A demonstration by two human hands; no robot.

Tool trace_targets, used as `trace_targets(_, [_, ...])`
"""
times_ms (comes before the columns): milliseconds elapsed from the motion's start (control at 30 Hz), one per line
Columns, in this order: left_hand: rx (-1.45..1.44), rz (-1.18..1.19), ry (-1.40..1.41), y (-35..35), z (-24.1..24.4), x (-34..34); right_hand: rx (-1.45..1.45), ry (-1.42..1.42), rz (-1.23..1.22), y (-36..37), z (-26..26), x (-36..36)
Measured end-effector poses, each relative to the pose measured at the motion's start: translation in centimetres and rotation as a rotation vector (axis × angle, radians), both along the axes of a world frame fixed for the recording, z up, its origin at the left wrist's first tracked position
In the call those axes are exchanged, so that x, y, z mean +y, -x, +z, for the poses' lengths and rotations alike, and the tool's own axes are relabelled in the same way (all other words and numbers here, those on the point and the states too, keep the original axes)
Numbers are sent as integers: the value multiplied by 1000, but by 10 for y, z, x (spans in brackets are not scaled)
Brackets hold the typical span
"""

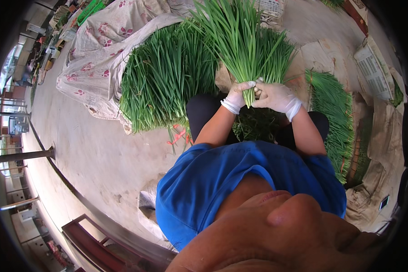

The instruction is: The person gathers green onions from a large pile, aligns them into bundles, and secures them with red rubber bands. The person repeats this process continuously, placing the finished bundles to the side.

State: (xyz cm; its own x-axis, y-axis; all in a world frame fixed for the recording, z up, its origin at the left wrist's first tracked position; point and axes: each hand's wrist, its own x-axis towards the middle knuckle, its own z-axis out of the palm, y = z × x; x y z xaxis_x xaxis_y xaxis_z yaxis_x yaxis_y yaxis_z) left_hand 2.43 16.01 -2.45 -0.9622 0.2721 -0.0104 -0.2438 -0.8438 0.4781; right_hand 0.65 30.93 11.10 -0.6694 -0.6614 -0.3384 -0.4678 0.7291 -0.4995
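Observation:
Between my two gloved hands stands a bunch of Chinese chives (241,44), its leaves fanning upward and its pale stem ends pointing down at me. My left hand (237,95), in a thin white glove, grips the bunch from the left near the stem ends. From the other side my right hand (275,97), gloved the same way, wraps the stems, its fingers meeting the left hand's. A large pile of loose chives (166,78) lies to the left. Behind the right hand is a smaller heap of chives (277,56). Dark trimmings (255,125) lie below, between my knees.
A floral cloth (91,68) partly covers the left pile. Stacked chive bundles (331,125) with reddish ties lie at right beside brown sacking (387,136). Red ties (179,135) rest on the concrete floor (98,159). A dark red frame (98,244) stands at lower left.

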Motion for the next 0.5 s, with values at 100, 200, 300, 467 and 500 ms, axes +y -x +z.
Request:
trace_targets(100, [-34, 14, 49, -10, 8, 11, 312, 520, -267, 26, 15, 24])
trace_targets(200, [4, -56, 93, -14, 4, 16, 546, 639, -116, 69, 25, 25])
trace_targets(300, [45, -92, 171, -19, 14, 21, 785, 511, 88, 109, 14, 29])
trace_targets(467, [47, -169, 184, -19, 9, 22, 317, 226, 147, 106, 19, 29])
trace_targets(500, [44, -173, 171, -20, 11, 22, 324, 255, 157, 106, 16, 33])
